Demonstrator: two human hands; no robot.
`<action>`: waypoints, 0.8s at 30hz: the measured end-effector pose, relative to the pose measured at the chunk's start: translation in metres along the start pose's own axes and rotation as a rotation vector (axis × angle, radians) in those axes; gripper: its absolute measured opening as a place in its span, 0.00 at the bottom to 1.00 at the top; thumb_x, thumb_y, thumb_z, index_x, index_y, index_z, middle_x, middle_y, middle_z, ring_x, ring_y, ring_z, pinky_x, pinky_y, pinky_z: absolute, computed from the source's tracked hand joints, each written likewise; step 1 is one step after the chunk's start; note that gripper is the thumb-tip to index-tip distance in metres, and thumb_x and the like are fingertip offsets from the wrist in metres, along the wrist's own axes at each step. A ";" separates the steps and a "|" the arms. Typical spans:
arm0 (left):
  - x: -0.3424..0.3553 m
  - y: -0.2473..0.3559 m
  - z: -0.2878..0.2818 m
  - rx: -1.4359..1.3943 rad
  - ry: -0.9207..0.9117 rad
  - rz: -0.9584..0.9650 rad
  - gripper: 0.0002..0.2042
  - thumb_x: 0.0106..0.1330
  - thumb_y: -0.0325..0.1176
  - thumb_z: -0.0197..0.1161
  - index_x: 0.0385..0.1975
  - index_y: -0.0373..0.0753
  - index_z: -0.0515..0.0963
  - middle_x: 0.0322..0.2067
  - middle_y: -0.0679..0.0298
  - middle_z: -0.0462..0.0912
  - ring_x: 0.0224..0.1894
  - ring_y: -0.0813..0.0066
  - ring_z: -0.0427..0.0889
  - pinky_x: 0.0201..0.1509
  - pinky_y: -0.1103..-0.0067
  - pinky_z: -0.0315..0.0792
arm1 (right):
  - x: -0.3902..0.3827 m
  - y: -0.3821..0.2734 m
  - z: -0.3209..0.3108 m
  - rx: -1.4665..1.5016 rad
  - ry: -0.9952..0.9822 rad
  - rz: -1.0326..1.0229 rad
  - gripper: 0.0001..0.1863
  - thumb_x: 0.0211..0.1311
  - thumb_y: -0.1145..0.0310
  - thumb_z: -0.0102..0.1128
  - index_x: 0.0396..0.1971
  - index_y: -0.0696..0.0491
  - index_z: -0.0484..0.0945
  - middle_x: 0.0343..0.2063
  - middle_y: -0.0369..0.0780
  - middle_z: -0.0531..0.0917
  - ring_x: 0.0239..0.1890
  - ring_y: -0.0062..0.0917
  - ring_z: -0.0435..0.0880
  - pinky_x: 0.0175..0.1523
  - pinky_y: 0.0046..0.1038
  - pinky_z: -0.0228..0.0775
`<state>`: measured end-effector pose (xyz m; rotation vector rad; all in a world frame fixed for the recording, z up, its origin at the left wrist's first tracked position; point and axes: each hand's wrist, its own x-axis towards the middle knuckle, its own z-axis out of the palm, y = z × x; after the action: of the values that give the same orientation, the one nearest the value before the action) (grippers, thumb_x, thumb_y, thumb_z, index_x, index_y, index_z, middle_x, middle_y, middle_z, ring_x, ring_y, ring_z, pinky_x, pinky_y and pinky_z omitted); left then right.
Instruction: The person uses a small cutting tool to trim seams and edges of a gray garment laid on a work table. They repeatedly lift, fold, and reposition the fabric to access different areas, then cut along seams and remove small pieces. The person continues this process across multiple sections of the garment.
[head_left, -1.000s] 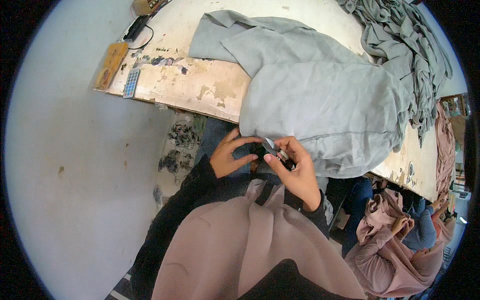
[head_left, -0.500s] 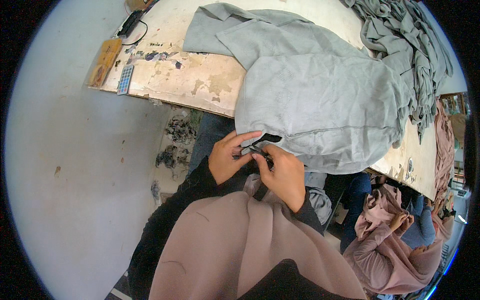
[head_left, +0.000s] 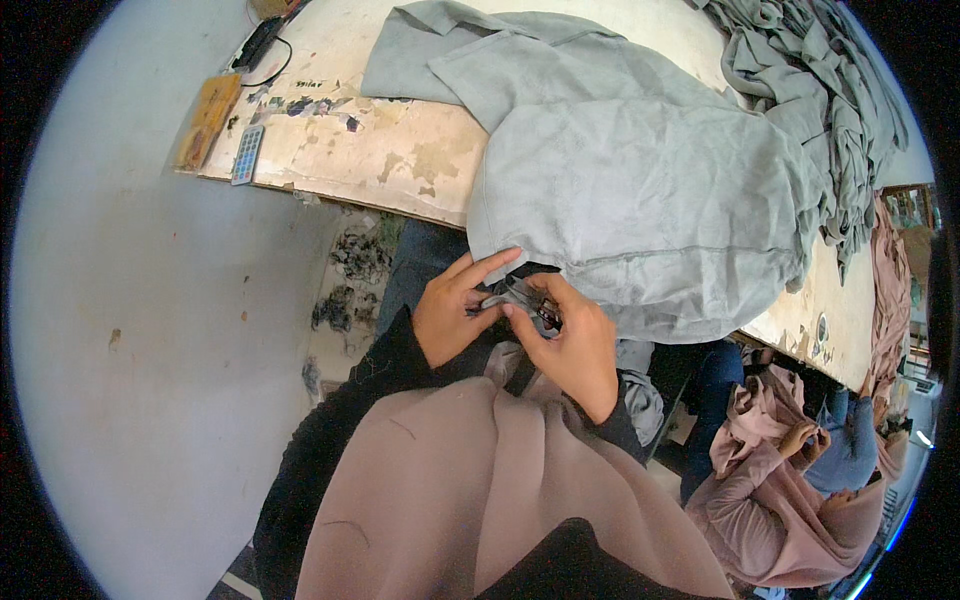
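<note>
A grey garment (head_left: 640,190) lies spread over the table, its near edge hanging toward me. My left hand (head_left: 455,305) is closed on that edge, pinching the cloth between thumb and fingers, with the index finger stretched along it. Close beside it, my right hand (head_left: 575,345) is closed round small dark thread snips (head_left: 548,315), mostly hidden in the palm. Its thumb and index finger meet at a small fold of grey cloth (head_left: 512,293) between the two hands. A dark gap shows just beyond the fingertips.
On the pale, worn table (head_left: 420,165) lie a remote control (head_left: 248,155), a yellowish block (head_left: 208,122) and a black device with a cable (head_left: 262,42). Heaped grey cloth (head_left: 810,90) fills the far right. A co-worker (head_left: 770,500) handles pink cloth at right.
The snips have turned back into my right palm, and their blades no longer point at the cloth. My right thumb and index finger have come to the fold; my left hand has barely moved.
</note>
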<state>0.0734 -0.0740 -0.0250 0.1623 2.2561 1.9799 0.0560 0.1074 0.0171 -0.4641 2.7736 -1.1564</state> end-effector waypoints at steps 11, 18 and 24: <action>-0.001 0.012 0.005 0.029 0.059 -0.028 0.34 0.61 0.15 0.64 0.70 0.42 0.67 0.64 0.54 0.68 0.49 0.70 0.86 0.48 0.80 0.81 | -0.011 0.004 -0.012 0.068 0.054 -0.003 0.17 0.61 0.59 0.69 0.43 0.54 0.76 0.27 0.47 0.85 0.27 0.39 0.87 0.30 0.35 0.75; -0.003 0.016 0.007 0.095 0.027 0.000 0.36 0.60 0.16 0.65 0.71 0.43 0.66 0.65 0.53 0.68 0.51 0.68 0.85 0.48 0.80 0.81 | -0.011 0.001 -0.002 -0.037 -0.002 -0.016 0.16 0.64 0.58 0.65 0.36 0.53 0.71 0.18 0.45 0.83 0.21 0.42 0.85 0.24 0.40 0.72; -0.004 0.016 0.006 0.104 0.020 0.001 0.37 0.59 0.16 0.66 0.71 0.44 0.66 0.66 0.55 0.67 0.49 0.69 0.86 0.47 0.80 0.82 | -0.013 -0.003 0.005 -0.097 0.008 -0.055 0.15 0.64 0.59 0.65 0.37 0.52 0.71 0.18 0.44 0.83 0.21 0.42 0.85 0.24 0.40 0.72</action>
<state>0.0784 -0.0669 -0.0098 0.1551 2.3732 1.8741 0.0699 0.1065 0.0156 -0.5491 2.8507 -1.0392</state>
